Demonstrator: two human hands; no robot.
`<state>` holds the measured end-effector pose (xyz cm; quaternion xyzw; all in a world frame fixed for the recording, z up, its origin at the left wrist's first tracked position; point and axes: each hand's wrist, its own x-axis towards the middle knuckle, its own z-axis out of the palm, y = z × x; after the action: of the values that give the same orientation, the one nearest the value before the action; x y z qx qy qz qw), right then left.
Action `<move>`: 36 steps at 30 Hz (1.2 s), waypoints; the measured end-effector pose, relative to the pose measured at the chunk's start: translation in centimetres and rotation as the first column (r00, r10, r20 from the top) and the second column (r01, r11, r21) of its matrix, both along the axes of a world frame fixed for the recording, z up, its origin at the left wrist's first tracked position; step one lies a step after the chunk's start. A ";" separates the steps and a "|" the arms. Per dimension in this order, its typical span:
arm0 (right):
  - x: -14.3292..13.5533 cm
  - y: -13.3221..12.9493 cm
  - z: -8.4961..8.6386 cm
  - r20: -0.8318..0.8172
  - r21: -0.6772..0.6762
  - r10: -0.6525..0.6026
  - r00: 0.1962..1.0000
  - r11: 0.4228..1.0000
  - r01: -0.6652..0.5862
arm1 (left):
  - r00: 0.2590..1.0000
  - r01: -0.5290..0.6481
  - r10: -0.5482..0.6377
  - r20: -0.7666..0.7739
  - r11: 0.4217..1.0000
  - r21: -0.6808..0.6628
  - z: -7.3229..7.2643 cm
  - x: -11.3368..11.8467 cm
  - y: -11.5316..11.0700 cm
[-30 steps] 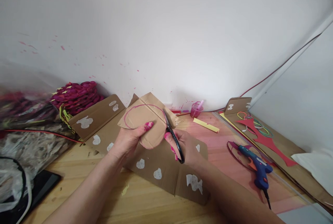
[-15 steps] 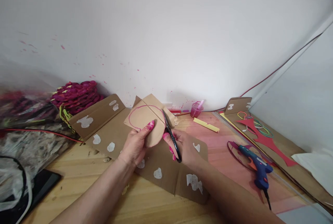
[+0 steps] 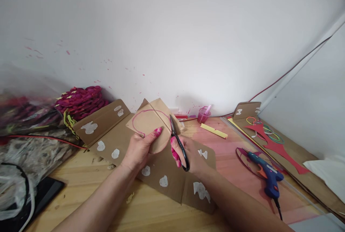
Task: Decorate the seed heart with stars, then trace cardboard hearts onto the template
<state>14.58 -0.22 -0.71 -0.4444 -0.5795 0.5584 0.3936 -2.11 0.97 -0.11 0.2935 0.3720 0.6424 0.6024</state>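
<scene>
My left hand (image 3: 140, 148) pinches the lower edge of a tan piece of cardboard (image 3: 151, 122), thumb on top. A pink curved outline is drawn on the piece, and a crease crosses it. Its lower right edge is rounded. My right hand (image 3: 185, 153) is closed round the black handles of a pair of scissors (image 3: 181, 149). The blades point up and away, at the cardboard's right side along the pink line. Beneath both hands lies a larger unfolded sheet of brown cardboard (image 3: 172, 174) with torn white patches.
A blue glue gun (image 3: 266, 172) lies at the right near red paper scraps (image 3: 280, 151). Behind stand a pink cup (image 3: 203, 115) and a yellow strip (image 3: 214, 130). Magenta items (image 3: 81, 101) are piled at the left, by plastic bags (image 3: 32, 156) and a black flat object (image 3: 45, 192).
The scissors' blades have drawn closer together at the cardboard's right edge. My right hand has shifted slightly to the right, and the cardboard is tilted a little differently.
</scene>
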 end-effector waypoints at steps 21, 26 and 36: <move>0.0 0.6 -0.5 -0.007 0.036 -0.081 0.997 0.996 0.081 | 0.997 0.039 -0.032 -0.068 0.993 0.109 -0.6 0.6 -0.5; -0.2 0.5 -0.5 -0.001 -0.033 -0.108 0.994 0.994 0.108 | 0.998 0.061 -0.059 -0.036 0.995 0.076 -0.3 0.8 -0.5; -0.1 0.4 -0.8 0.000 0.005 -0.077 0.997 0.997 0.077 | 0.998 0.059 -0.059 0.008 0.998 0.029 -0.3 1.1 -0.8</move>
<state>14.45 0.18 -1.49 -0.4655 -0.5635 0.5412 0.4158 -1.05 0.20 -0.39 0.3101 0.3512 0.6308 0.6186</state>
